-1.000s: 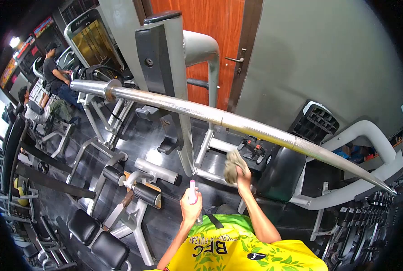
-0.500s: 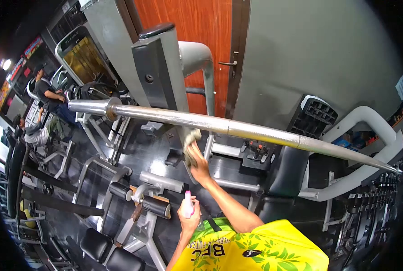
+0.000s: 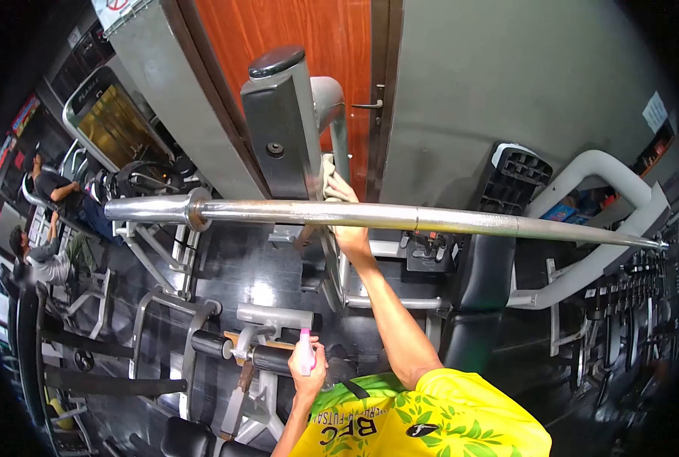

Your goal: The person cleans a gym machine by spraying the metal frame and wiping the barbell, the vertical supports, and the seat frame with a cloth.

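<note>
My left hand (image 3: 307, 372), low in front of the yellow shirt (image 3: 431, 419), is wrapped round a spray bottle (image 3: 305, 355) with a pink and white top; its lower part is hidden. My right hand (image 3: 351, 239) reaches behind the barbell (image 3: 309, 212), which hides part of it. A pale cloth (image 3: 328, 174) is under its fingers, pressed against the side of the grey rack upright (image 3: 306, 129). The barbell lies across the view in front of that upright.
A padded black bench (image 3: 480, 282) stands right of my arm, beside a curved grey frame (image 3: 621, 171). Dumbbells (image 3: 621, 297) line the right side. Leg-roller equipment (image 3: 271, 358) is at lower left. Two people (image 3: 54, 190) are among machines at far left. Behind is a wooden door (image 3: 278, 30).
My right hand has slid the cloth up the upright, from below the barbell to above it in view. The left hand still holds the spray bottle. The view has shifted slightly.
</note>
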Motion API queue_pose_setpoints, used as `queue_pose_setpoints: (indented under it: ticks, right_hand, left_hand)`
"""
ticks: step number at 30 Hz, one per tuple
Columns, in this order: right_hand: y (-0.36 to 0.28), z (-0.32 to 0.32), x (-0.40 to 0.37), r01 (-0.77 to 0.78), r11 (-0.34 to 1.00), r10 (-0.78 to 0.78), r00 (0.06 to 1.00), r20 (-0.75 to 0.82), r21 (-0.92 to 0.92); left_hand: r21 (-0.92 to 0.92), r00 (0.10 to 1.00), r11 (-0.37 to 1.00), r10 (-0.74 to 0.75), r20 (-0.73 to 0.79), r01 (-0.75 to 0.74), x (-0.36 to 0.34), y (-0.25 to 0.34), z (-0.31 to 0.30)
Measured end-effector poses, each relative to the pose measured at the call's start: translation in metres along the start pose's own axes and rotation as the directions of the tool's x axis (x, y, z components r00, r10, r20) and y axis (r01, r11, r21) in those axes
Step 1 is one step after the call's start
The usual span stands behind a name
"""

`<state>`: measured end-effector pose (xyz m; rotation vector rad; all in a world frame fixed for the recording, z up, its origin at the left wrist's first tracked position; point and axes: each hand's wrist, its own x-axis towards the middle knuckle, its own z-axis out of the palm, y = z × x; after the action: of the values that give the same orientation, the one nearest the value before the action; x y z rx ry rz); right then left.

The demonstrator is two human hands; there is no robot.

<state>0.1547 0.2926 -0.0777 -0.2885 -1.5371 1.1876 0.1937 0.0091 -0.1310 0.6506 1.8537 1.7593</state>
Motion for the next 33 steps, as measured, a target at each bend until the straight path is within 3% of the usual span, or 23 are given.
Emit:
queue_pose_setpoints:
  ticks: [1,2,3,4,5,7,8,10,11,13,15,17,18,20,23,25,26,27,28,29,30,31,33]
  right_hand:
    - [0.005,0.000,0.000,-0.007,1.000,0.007,1.000,0.012,0.022]
    - [0.002,0.001,-0.020,-0.204,0.979,0.203,0.977,-0.059,-0.003]
    - [0.016,-0.001,-0.039,-0.218,0.962,0.202,0.973,-0.110,-0.164]
    - [0.082,-0.010,-0.075,-0.387,0.922,0.384,0.920,-0.071,-0.029]
    - [0.059,-0.006,-0.084,-0.365,0.930,0.360,0.927,-0.108,-0.031]
    - [0.120,-0.020,-0.130,-0.510,0.858,0.507,0.860,-0.061,-0.060]
    - [0.135,-0.025,-0.133,-0.513,0.857,0.509,0.858,-0.073,-0.054]
    - [0.147,-0.036,-0.127,-0.651,0.747,0.661,0.749,0.044,-0.137]
    - [0.150,-0.035,-0.117,-0.587,0.809,0.587,0.807,0.071,-0.017]
    - [0.152,-0.032,-0.080,-0.522,0.853,0.513,0.847,0.138,0.032]
    - [0.127,-0.019,-0.023,-0.582,0.809,0.580,0.813,0.044,0.083]
    - [0.074,-0.026,0.024,-0.442,0.822,0.342,0.888,0.309,0.360]
    - [0.047,-0.025,0.041,-0.439,0.824,0.345,0.890,0.299,0.357]
    - [0.011,-0.017,0.064,-0.183,0.947,0.139,0.974,0.177,0.264]
    - [0.033,-0.009,0.027,-0.099,0.976,0.088,0.994,0.064,0.192]
    - [0.059,-0.017,-0.013,-0.365,0.928,0.369,0.929,0.038,-0.071]
    - [0.109,-0.019,-0.059,-0.293,0.937,0.285,0.956,-0.067,-0.192]
    - [0.085,-0.024,-0.084,-0.515,0.851,0.517,0.856,-0.009,-0.106]
    - [0.117,-0.027,-0.124,-0.415,0.892,0.421,0.907,-0.007,-0.178]
    - [0.141,-0.026,-0.166,-0.457,0.889,0.456,0.890,-0.024,-0.027]
    - [0.159,-0.030,-0.203,-0.487,0.866,0.489,0.872,-0.007,-0.113]
    - [0.148,-0.030,-0.215,-0.750,0.660,0.749,0.662,0.040,0.055]
    - [0.145,-0.024,-0.215,-0.650,0.699,0.660,0.747,-0.079,-0.298]
  left_hand:
    - [0.023,0.999,0.999,0.037,0.023,-0.037,0.001,0.000,-0.005]
    - [0.043,0.996,0.996,0.075,0.045,-0.077,0.004,0.000,-0.008]
    - [0.042,0.995,0.996,0.082,0.055,-0.084,0.008,0.002,-0.009]
    - [0.052,0.990,0.992,0.106,0.090,-0.111,0.010,0.006,-0.011]
    - [0.062,0.983,0.988,0.130,0.126,-0.138,0.011,0.010,-0.013]
    - [0.091,0.976,0.983,0.140,0.164,-0.157,0.015,0.015,-0.015]
    - [0.091,0.970,0.982,0.148,0.191,-0.168,0.016,0.014,-0.017]
    - [0.127,0.956,0.971,0.169,0.241,-0.204,0.016,0.016,-0.019]
    - [0.128,0.953,0.971,0.165,0.254,-0.202,0.015,0.013,-0.020]
    - [0.135,0.949,0.965,0.187,0.254,-0.226,0.015,0.006,-0.023]
    - [0.108,0.951,0.976,0.153,0.269,-0.188,0.015,0.008,-0.025]
    - [0.093,0.946,0.978,0.156,0.286,-0.189,0.017,0.004,-0.029]
    - [0.105,0.944,0.977,0.148,0.295,-0.186,0.018,0.001,-0.031]
    - [0.118,0.937,0.973,0.153,0.313,-0.198,0.023,0.002,-0.034]
    - [0.118,0.937,0.974,0.146,0.317,-0.192,0.031,0.001,-0.038]
    - [0.104,0.943,0.979,0.134,0.304,-0.172,0.036,-0.001,-0.041]
    - [0.107,0.932,0.978,0.133,0.338,-0.178,0.039,-0.002,-0.044]
    - [0.106,0.919,0.977,0.133,0.371,-0.185,0.041,-0.003,-0.045]
    - [0.104,0.919,0.977,0.133,0.372,-0.184,0.044,-0.005,-0.046]
    - [0.114,0.911,0.971,0.154,0.383,-0.212,0.045,-0.009,-0.046]
    - [0.124,0.901,0.962,0.176,0.398,-0.243,0.047,-0.011,-0.045]
    - [0.122,0.897,0.962,0.176,0.406,-0.244,0.048,-0.010,-0.042]
    - [0.161,0.892,0.935,0.235,0.386,-0.316,0.049,-0.005,-0.033]
